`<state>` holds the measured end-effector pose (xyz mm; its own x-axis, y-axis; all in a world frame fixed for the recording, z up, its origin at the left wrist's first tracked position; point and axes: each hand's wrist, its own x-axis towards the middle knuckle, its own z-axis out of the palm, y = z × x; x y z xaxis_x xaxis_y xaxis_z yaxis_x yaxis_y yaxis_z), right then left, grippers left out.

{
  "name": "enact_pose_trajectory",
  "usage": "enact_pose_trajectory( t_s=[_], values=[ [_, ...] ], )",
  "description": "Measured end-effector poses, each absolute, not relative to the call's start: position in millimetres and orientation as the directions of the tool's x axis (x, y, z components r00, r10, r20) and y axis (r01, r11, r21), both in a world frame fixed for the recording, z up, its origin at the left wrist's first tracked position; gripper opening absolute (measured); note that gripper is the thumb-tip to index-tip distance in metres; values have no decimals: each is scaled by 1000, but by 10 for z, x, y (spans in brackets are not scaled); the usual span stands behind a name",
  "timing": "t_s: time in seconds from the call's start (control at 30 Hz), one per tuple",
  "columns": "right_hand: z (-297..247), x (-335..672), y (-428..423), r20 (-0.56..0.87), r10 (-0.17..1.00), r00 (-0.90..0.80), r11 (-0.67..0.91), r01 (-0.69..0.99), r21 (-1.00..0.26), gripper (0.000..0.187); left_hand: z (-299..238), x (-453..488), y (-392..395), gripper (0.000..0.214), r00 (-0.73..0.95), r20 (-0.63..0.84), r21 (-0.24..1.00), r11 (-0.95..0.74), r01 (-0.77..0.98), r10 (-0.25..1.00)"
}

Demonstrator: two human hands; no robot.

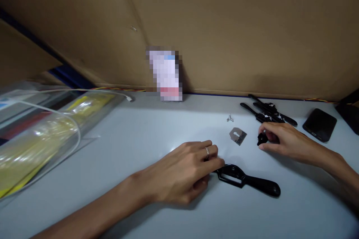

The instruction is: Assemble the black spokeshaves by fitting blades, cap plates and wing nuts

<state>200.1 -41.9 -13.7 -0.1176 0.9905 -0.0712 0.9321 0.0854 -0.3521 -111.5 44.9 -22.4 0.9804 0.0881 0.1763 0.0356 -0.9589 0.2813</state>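
A black spokeshave body lies on the grey table, its right handle and blade opening showing. My left hand, with a ring on one finger, is closed around its other handle, which the fingers hide. Over to the right, my right hand pinches a small black part, seemingly the lever cap, just above the table. Between the hands and farther back lies a flat metal blade with a keyhole slot. A small silver thumbscrew rests behind the blade.
Several assembled black spokeshaves lie together behind my right hand. A black phone is at the right. A blurred-out upright card or screen leans on the cardboard wall. Plastic-wrapped yellow packs and a white cable occupy the left.
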Motion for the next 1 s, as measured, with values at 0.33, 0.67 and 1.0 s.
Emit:
enact_pose_trajectory(
  t_s=[0.33, 0.67, 1.0],
  values=[
    [9, 1762, -458, -35, 999, -1, -23, 715, -699, 29, -302, -1091, 405, 31, 946, 324, 90, -994, -54, -22],
    [-158, 1224, -666, -99, 984, -145, 18, 643, -765, 21, -361, -1051, 320, 27, 931, 365, 42, -999, -29, -12],
    [-76, 1297, -610, -78, 978, -193, 70, 657, -751, 21, -387, -1064, 309, 27, 923, 386, 50, -998, -35, -12]
  ],
)
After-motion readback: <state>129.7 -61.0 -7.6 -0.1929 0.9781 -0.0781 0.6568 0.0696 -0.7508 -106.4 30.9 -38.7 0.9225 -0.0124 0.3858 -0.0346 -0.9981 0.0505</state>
